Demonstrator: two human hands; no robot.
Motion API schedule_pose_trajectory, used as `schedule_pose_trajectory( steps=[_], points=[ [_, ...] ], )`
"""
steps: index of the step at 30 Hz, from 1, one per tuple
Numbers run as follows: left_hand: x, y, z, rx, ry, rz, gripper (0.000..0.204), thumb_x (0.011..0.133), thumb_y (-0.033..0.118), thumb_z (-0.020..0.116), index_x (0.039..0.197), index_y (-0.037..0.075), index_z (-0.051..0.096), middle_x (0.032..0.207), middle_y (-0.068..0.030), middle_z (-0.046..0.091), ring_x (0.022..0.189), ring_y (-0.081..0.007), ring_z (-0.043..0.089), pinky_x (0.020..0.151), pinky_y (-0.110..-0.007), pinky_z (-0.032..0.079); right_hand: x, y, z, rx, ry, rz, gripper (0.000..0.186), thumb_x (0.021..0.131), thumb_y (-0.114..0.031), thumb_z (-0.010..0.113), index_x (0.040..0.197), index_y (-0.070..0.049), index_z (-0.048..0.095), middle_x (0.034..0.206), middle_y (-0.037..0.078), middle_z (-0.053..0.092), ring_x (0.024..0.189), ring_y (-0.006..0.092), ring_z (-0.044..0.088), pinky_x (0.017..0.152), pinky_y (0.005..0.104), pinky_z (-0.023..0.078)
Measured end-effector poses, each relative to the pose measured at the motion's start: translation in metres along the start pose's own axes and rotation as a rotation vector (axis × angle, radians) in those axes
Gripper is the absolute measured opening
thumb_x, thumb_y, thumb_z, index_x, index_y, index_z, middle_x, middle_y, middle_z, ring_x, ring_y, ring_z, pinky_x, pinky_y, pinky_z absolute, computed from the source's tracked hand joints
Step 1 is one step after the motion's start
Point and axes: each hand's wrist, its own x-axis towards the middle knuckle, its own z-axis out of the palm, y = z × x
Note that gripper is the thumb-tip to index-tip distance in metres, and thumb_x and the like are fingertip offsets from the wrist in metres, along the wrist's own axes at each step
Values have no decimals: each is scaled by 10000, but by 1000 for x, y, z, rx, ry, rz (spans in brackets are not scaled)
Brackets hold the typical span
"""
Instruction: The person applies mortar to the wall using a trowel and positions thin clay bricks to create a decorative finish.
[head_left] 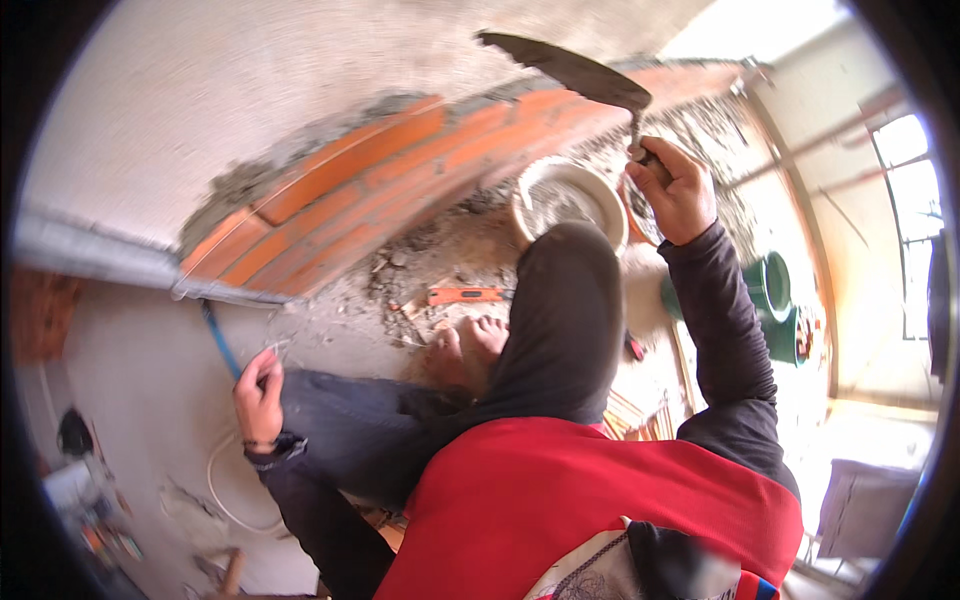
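Observation:
My right hand [678,192] is raised at the upper right, its fingers wrapped round the handle of a brick trowel [575,72]. The trowel's dark pointed blade reaches to the left in front of the wall. Below it stands a pale bucket [607,203] with grey mortar inside, partly hidden by my raised knee. At the left, beside my bent leg, my left hand [260,405] is closed with the fingertips together. A thin pale strand shows near those fingers, but what they hold is unclear. A blue strip [220,340] runs just beyond that hand toward the wall's lower end.
A low wall of orange bricks [350,185] with grey joints crosses ahead of me. Rubble and an orange level [468,296] lie on the floor near my bare feet [465,348]. Green buckets [770,285] stand at the right. A pale hose [218,490] curves across the floor at left.

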Motion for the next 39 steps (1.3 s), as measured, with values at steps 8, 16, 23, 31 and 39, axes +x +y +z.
schedule_pose_trajectory(
  steps=[8, 16, 23, 31, 39],
  points=[
    [11, 22, 3, 94, -147, -32, 355, 960, 143, 556, 1232, -85, 564, 1138, -204, 660, 1048, -243, 631, 932, -334, 473, -193, 207, -1, -282, 133, 552, 292, 802, -174, 603, 1032, -5, 662, 892, 235, 677, 859, 383, 667, 775, 432, 526],
    [12, 33, 1, 129, -158, -66, 366, 952, 160, 570, 1230, -79, 570, 1142, -195, 661, 1045, -246, 631, 931, -338, 472, -269, 247, 137, -497, 116, 1065, 340, 832, -141, 569, 1170, -113, 542, 1130, 164, 581, 1005, 416, 608, 846, 505, 497],
    [12, 28, -1, 154, -177, -86, 357, 949, 147, 577, 1232, -72, 573, 1148, -195, 659, 1064, -247, 626, 942, -339, 470, -322, 206, 132, -524, -11, 1034, 357, 876, -63, 468, 1229, -116, 470, 1116, 147, 574, 922, 414, 638, 755, 504, 516],
    [15, 38, 6, 164, -194, -91, 368, 945, 142, 572, 1238, -80, 565, 1164, -201, 652, 1063, -253, 625, 941, -336, 471, -348, 208, 67, -399, 38, 796, 409, 836, -145, 571, 1212, 15, 569, 1029, 259, 636, 974, 442, 610, 849, 481, 497],
    [17, 43, 6, 171, -223, -100, 369, 964, 165, 564, 1246, -73, 569, 1183, -190, 647, 1100, -240, 610, 970, -331, 448, -215, 243, 45, 871, 57, 1546, 391, 1000, -450, 460, 952, -86, 595, 624, 15, 488, 465, 162, 474, 423, 323, 386]
  ],
)
